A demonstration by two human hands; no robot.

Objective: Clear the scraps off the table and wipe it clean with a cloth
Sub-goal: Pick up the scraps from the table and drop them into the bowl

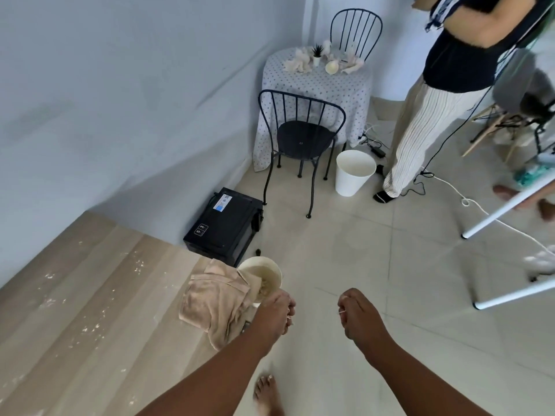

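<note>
Left hand (277, 310) pinches a light, crushable paper cup (264, 273) of scraps at the table's (90, 295) right edge beside a soft cloth (213, 298), best taken bunched; right hand (357, 313) curls, pinching a tiny scrap.

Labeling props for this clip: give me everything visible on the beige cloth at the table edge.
The beige cloth looks like soft towel fabric, crumpled and loosely folded with a seamed edge on top. It lies at the corner of the wooden table, part of it hanging over the edge. The white bowl sits against its right side. The left hand is beside it; contact is unclear.
</note>
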